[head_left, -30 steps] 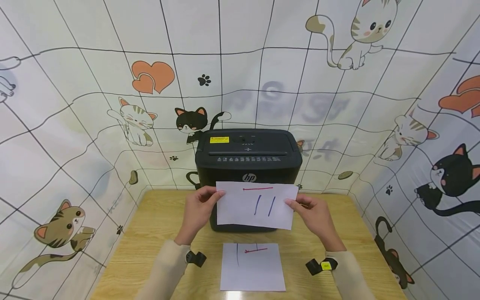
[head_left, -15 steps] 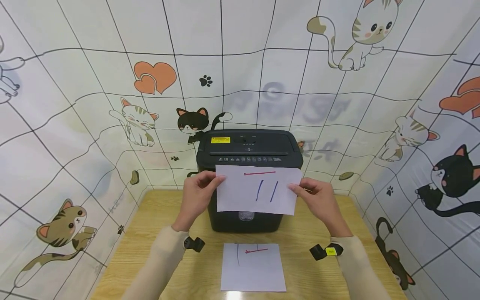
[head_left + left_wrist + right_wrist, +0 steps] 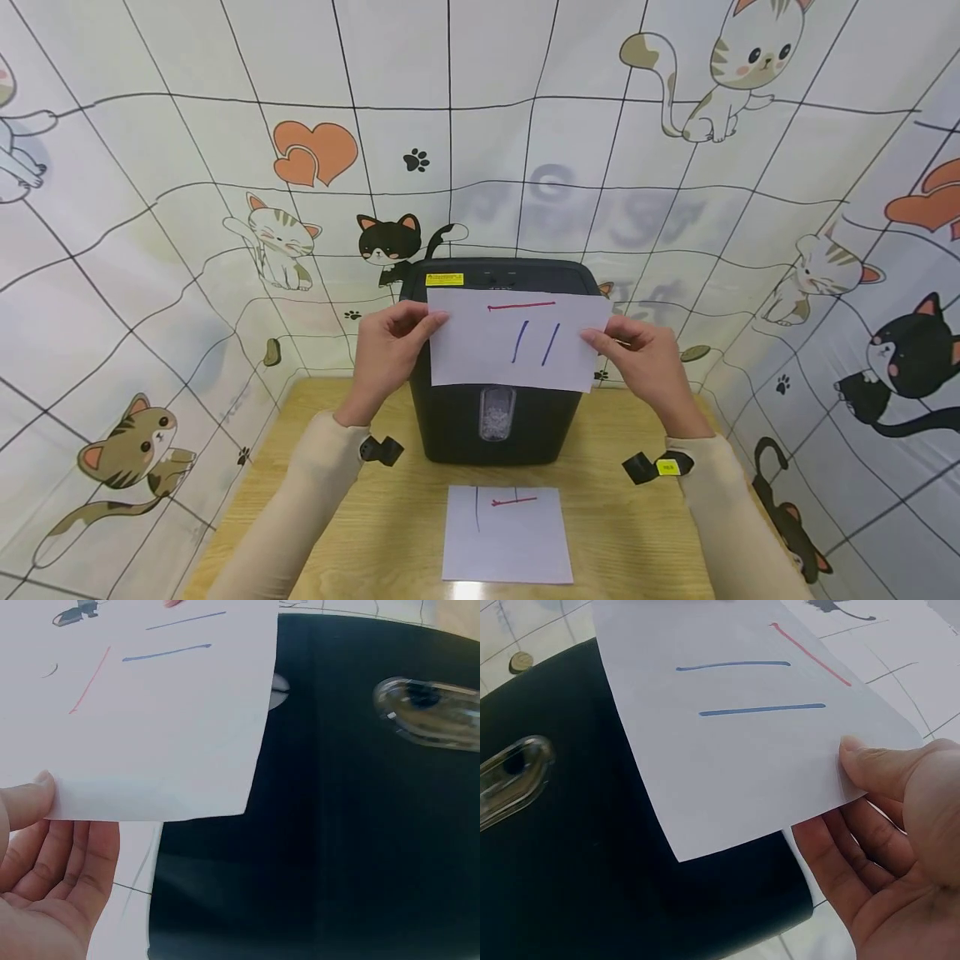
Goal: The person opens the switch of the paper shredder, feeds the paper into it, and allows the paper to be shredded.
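Note:
Both hands hold up one sheet of white paper point(image 3: 480, 346) with a red line and two blue strokes drawn on it. My left hand point(image 3: 390, 350) pinches its left edge, thumb in front. At the right edge, my right hand point(image 3: 648, 362) pinches it the same way; the right wrist view shows the thumb on the paper point(image 3: 727, 765) and the other fingers behind. Behind the sheet stands a black paper shredder point(image 3: 450, 425) with a clear window point(image 3: 497, 414) showing shreds. The paper hides much of the shredder's top and upper front.
A second white sheet point(image 3: 510, 542) with red and dark lines lies on the wooden table point(image 3: 360, 533), in front of the shredder. A cat-patterned cloth wall point(image 3: 487, 142) encloses the table at the back and sides. A yellow label point(image 3: 445, 279) marks the shredder's top.
Both hands have raised the paper from low in front of the shredder to its upper part, now covering most of the top. The shredder's window has come into view below it.

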The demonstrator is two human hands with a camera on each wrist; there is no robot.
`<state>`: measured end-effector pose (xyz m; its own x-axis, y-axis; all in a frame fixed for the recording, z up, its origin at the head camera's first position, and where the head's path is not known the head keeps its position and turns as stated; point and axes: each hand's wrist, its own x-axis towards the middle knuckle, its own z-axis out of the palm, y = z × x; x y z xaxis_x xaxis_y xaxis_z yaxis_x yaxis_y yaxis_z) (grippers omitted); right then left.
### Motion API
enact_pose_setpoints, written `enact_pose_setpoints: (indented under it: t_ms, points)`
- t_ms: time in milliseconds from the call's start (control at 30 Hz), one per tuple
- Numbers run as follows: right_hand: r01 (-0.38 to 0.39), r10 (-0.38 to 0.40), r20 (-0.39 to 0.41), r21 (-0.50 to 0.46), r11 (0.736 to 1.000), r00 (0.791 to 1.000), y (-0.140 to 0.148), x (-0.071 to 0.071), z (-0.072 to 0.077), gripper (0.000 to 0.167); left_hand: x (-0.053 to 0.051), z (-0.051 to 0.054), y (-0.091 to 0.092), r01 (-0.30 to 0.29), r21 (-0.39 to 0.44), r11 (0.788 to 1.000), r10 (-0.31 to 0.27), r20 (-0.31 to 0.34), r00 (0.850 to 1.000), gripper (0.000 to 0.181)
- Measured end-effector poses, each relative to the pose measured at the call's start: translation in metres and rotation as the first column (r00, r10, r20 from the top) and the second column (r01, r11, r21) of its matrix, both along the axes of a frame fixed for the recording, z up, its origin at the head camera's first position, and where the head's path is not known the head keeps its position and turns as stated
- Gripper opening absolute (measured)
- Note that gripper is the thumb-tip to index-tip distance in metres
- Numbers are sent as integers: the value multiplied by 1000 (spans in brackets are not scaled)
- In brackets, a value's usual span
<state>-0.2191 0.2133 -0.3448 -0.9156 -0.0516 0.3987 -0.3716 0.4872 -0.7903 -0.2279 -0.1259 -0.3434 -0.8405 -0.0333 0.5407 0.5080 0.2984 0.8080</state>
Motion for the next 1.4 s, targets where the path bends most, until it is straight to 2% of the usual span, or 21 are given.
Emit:
enact_pose_setpoints:
  t_ms: [167,333,567,767,900,1133,1400]
  points:
    - [9,-9,4,-14,1000,1000,-2,-8,15,30,-9,19,-4,15,-7,1000,-16,-27,1000,19]
    - [38,-37,20,-32,999,999,-1,-17,30,36,-19,33,-3,36,6,999,-35,-35,999,21]
    - [39,-40,-11,-83,996,999,-1,-33,50,38,-35,55,-1,22,0,1000,-22,-50,998,24]
    - [60,-59,15,-78,995,998,-4,-45,59,43,-47,68,-2,15,-26,1000,-18,-94,995,23]
    - [67,-67,8,-98,993,998,-7,-55,62,40,-56,73,-4,15,-39,999,-19,-102,995,23]
    - [50,-52,-16,-119,992,998,-11,-73,59,31,-73,72,-7,25,-37,999,-26,-44,999,24]
    - [75,-76,-8,-52,996,997,-10,-84,48,43,-81,64,-8,5,-60,998,-5,-4,1000,26]
